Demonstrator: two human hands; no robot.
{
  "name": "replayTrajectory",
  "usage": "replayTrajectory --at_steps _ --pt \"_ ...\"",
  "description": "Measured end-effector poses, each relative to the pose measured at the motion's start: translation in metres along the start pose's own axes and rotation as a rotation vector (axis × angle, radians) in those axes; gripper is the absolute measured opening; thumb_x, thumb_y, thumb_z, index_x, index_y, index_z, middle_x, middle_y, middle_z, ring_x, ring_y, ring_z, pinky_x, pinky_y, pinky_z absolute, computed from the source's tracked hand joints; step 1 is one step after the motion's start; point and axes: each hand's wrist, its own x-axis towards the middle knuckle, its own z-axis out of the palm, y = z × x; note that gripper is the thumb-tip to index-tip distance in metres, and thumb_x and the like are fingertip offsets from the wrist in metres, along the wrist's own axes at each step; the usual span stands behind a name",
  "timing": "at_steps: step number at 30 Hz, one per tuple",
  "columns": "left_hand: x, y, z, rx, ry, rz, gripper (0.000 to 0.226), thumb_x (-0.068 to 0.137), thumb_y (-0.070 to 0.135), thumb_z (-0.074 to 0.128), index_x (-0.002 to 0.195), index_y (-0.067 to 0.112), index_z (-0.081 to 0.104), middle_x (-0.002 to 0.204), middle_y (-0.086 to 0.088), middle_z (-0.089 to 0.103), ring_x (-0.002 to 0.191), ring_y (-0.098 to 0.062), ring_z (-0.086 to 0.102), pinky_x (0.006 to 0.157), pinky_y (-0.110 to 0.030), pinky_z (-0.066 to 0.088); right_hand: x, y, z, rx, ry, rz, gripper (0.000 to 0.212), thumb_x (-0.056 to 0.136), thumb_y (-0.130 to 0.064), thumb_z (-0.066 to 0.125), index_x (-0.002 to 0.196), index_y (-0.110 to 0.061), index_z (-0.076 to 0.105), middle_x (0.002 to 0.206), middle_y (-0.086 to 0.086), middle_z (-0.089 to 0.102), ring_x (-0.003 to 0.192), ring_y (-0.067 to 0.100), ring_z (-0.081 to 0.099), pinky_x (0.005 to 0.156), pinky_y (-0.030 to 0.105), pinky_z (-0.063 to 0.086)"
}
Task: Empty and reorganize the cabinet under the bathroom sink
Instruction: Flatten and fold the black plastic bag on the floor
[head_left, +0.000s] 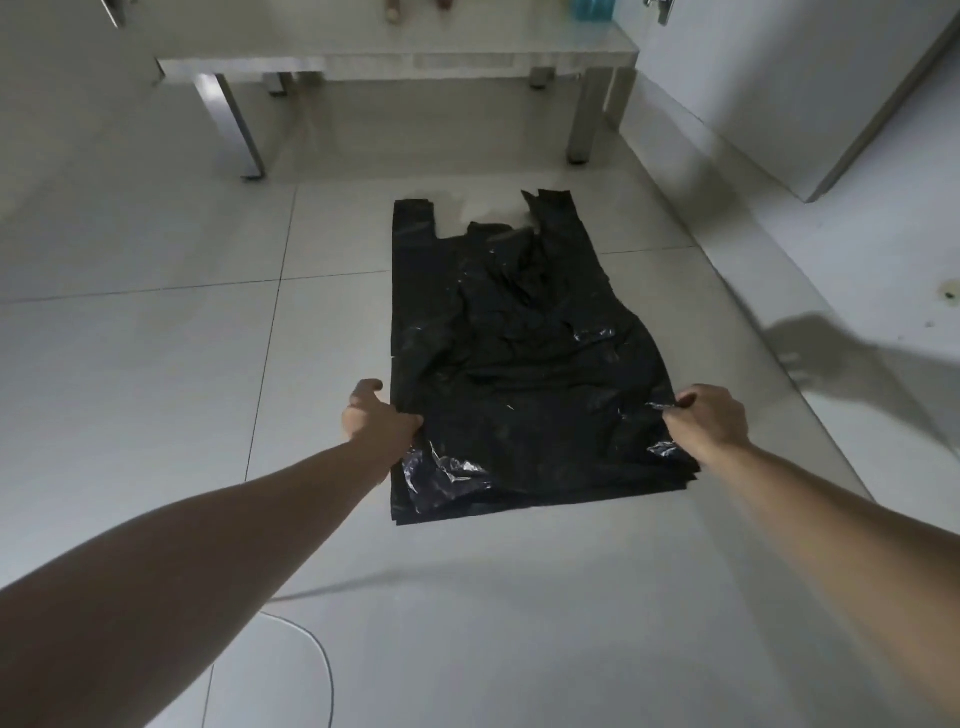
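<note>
a crumpled black plastic carrier bag (524, 364) lies flat on the pale grey tiled floor (156, 322), its two handle loops toward the white cabinet on metal legs (395, 57) at the floor's far edge, its closed bottom edge nearest the person. the left hand (376, 415) pinches the bag's left edge near the bottom corner, thumb out to the side; the right hand (706, 418) grips the right edge with curled fingers. a thin white cable (322, 670) curves over the floor's near edge.
</note>
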Motion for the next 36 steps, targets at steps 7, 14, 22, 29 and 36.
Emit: replayTrajectory --at_steps 7,14,22,29,36 --pt "-0.013 -0.011 -0.002 0.092 -0.215 -0.06 0.071 0.078 0.014 0.075 0.135 0.012 0.033 0.102 -0.014 0.062 0.079 -0.025 0.059 0.064 -0.033 0.049 -0.009 0.003 -0.007 0.038 -0.31 0.108 0.022 0.067 -0.017 0.072 0.087 -0.012 0.064 0.083 0.008 0.067 0.068 0.025 0.066 0.049 0.028 0.055" --pt "-0.007 -0.022 -0.007 0.189 -0.056 0.026 0.07 0.076 0.002 0.073 0.133 0.015 0.035 0.109 -0.018 0.06 0.084 -0.031 0.062 0.052 -0.031 0.05 -0.003 0.017 -0.002 0.044 -0.201 0.051 0.022 0.071 -0.004 0.072 0.089 -0.013 0.064 0.073 0.007 0.069 0.069 0.025 0.069 0.066 0.04 0.061" --pt "-0.014 -0.03 -0.006 0.355 -0.023 0.137 0.075 0.078 0.005 0.072 0.141 0.012 0.033 0.106 -0.015 0.062 0.09 -0.027 0.054 0.07 -0.034 0.045 -0.003 0.023 0.007 -0.011 -0.206 0.02 0.041 0.07 -0.012 0.07 0.109 -0.017 0.058 0.088 0.007 0.068 0.082 0.028 0.066 0.075 0.038 0.058" --pt "-0.032 -0.034 0.018 0.737 0.157 0.846 0.075 0.072 0.014 0.069 0.14 0.007 0.04 0.149 -0.019 0.03 0.133 -0.038 0.035 0.111 -0.052 0.031 -0.028 -0.005 0.02 -0.285 0.136 -0.484 0.05 0.071 -0.013 0.072 0.117 -0.008 0.053 0.117 0.013 0.056 0.108 0.037 0.054 0.087 0.046 0.046" --pt "-0.024 -0.035 0.055 1.127 -0.166 1.16 0.06 0.095 0.04 0.024 0.147 0.013 0.037 0.159 -0.011 0.021 0.148 -0.029 0.016 0.118 -0.052 0.015 -0.026 -0.025 0.071 -0.421 -0.075 -0.783 0.058 0.091 -0.047 0.048 0.143 -0.021 0.045 0.155 0.011 0.034 0.143 0.035 0.031 0.112 0.06 0.028"
